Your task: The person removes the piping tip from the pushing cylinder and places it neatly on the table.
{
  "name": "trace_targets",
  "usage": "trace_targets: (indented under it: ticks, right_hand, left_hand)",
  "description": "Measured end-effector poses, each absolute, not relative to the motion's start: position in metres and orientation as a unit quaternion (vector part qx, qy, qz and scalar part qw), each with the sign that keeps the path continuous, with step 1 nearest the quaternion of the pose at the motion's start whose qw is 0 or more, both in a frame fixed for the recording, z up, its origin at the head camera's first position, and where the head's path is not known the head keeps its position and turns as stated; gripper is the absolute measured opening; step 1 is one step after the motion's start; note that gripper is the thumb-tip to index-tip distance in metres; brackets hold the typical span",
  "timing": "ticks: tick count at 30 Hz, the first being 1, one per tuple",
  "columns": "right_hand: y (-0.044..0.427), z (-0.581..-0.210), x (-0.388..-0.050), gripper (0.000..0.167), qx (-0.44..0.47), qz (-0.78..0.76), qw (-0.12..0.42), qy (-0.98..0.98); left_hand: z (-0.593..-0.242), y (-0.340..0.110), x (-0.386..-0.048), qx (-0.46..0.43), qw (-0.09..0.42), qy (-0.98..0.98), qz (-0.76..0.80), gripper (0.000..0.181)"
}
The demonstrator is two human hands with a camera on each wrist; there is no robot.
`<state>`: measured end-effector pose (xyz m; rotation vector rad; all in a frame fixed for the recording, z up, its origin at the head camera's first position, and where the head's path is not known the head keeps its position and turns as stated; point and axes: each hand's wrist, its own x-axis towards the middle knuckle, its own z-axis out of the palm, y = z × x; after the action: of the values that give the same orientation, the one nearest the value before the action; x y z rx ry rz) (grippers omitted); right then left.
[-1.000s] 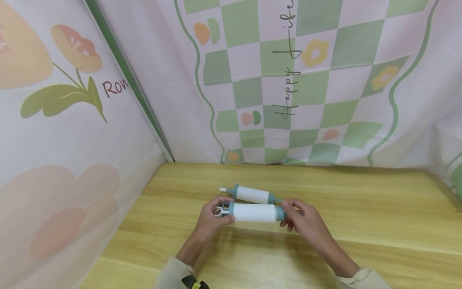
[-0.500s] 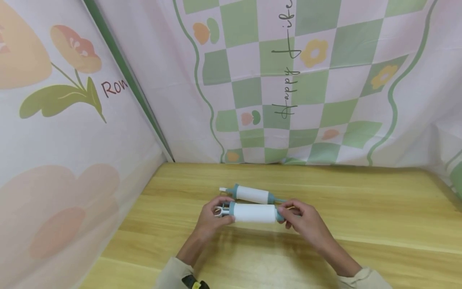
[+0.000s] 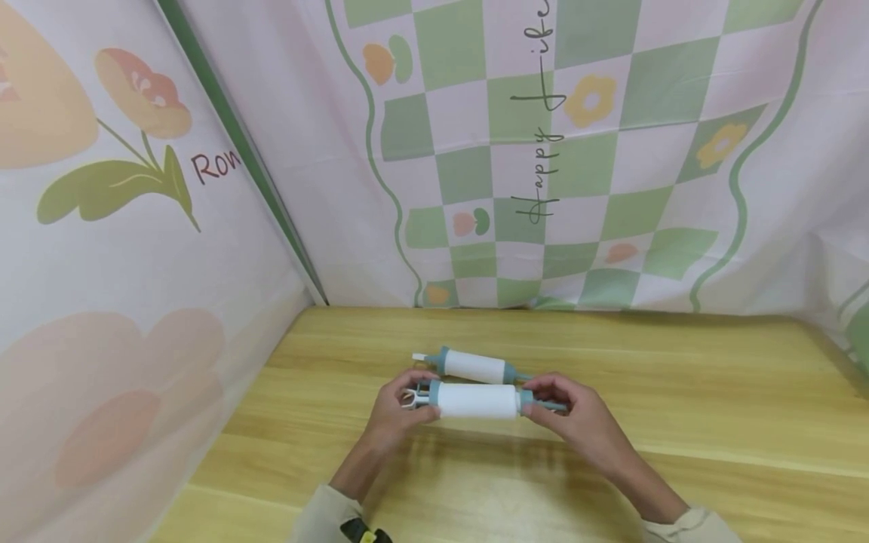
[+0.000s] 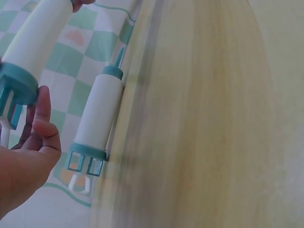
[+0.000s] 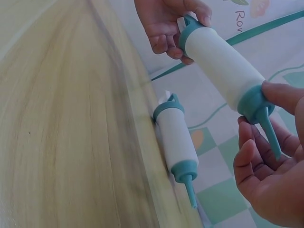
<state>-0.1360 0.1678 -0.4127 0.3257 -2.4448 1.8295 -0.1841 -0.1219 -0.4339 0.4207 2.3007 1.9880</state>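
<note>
The back cloth is the largest thing, hanging behind the work, white with green checks, small flowers, a wavy green border and "Happy Life" in script turned sideways; the side cloth, at the person's left, is white with big peach blooms, and a green stripe slants down where the two meet; below them spreads the table, pale yellow wood with long grain, a soft sheen near the person and shadows under the hands; the right hand pinches the teal cap of the near tube between thumb and fingers; the left hand grips the teal collar at its other end; that tube, white-bodied, is held level across the person's front, raised off the table; the far tube, like it in white and teal, lies on the table just beyond, its white handle to the left; smallest are the pale sleeves' extras, a black and yellow band by the left cuff, and the near tube's thin nozzle.
</note>
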Motion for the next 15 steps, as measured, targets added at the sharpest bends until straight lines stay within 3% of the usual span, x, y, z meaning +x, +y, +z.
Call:
trace_targets:
  ticks: [15]
  right_hand:
    - [0.1732,-0.4138,-0.1344,0.03,0.116,0.593,0.061,-0.795]
  left_hand:
    - [-0.4336,-0.1255,-0.1861,0.138,0.041,0.739,0.659,0.046]
